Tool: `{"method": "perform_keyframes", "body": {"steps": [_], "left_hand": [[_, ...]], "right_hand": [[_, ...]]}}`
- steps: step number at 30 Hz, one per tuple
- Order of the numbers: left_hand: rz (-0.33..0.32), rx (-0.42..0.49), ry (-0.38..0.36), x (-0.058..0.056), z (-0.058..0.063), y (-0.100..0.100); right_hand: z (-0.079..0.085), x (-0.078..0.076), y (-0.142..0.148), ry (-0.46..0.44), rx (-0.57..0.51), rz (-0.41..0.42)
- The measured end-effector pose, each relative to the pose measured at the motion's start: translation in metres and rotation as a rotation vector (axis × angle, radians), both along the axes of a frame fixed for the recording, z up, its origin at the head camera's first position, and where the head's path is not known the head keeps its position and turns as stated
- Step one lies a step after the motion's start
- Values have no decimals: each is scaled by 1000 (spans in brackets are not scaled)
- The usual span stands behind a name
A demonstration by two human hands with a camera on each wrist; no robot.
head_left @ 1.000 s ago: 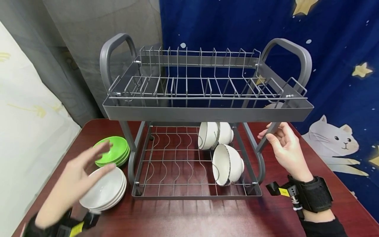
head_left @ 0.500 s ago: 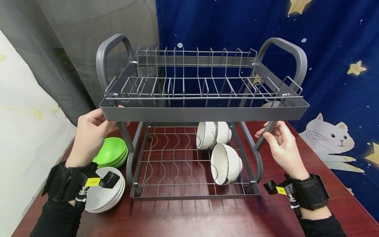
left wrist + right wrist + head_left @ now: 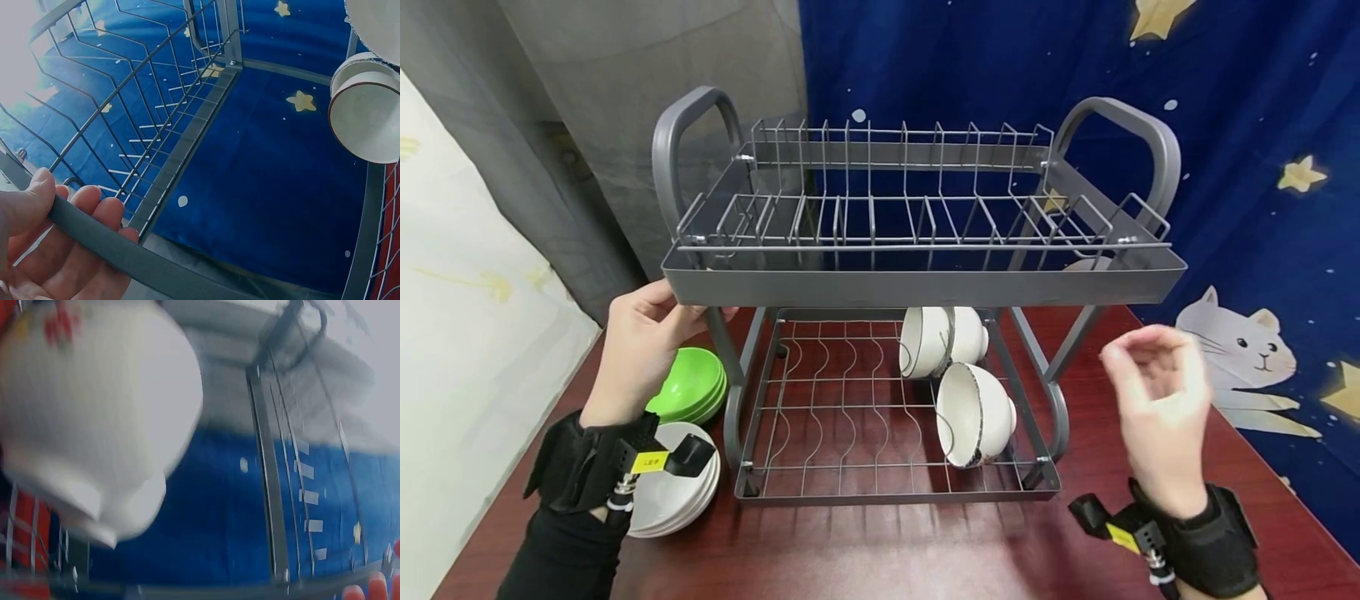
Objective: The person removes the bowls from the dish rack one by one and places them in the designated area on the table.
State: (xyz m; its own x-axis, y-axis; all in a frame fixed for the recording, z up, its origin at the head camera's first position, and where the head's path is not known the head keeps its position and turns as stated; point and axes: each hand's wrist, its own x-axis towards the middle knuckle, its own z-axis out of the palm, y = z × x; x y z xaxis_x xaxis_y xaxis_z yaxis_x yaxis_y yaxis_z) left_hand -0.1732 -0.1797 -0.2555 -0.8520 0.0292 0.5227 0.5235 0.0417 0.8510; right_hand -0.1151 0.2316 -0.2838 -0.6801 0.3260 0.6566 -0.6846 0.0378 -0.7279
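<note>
So the rack [image 3: 917, 289] is a two-level gray thing with thin wire slots up top, standing upright mid-table [image 3: 880, 554]. White bowls [image 3: 977, 417] sit tipped sideways on the right of its bottom level; green bowls [image 3: 691, 383] and white dishes [image 3: 673, 492] are stacked just left of it. Left hand [image 3: 640, 346] has thumb and fingers wrapped round a gray bar on the rack's left side. Right hand [image 3: 1165, 392] is off to the right, loosely curled, holding nothing as far as I can tell, it's kinda blurry. Half a second ago that one was up at the right post; now there's a gap. Left's still on.
</note>
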Motion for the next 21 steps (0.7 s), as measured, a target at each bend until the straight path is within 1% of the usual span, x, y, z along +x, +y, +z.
{"method": "perform_keyframes", "body": {"steps": [1, 2, 5, 7, 8, 10, 11, 13, 15, 17, 21], "left_hand": [[1, 2, -1, 0, 0, 0], [0, 4, -2, 0, 0, 0], [1, 17, 2, 1, 0, 0], [5, 17, 7, 1, 0, 0], [8, 16, 8, 0, 0, 0], [5, 19, 9, 0, 0, 2], [7, 15, 8, 0, 0, 2], [-2, 18, 4, -1, -1, 3], [-6, 22, 2, -1, -2, 4], [-2, 21, 1, -1, -3, 4], [-5, 41, 6, -2, -3, 3]], "right_hand": [[-2, 3, -5, -20, 73, -9], [-5, 4, -11, -43, 171, -20], [-16, 3, -27, -145, 532, -76], [-23, -2, -36, -245, 753, -132], [-26, -4, -39, -290, 830, -136], [-31, -9, -44, -401, 947, -110], [-32, -11, -46, -457, 988, -89], [-35, -14, -49, -535, 1047, -54], [-38, -16, -52, -569, 1081, -48], [-42, -17, -55, -563, 1090, -74], [-47, -20, -61, -496, 1073, -152]]}}
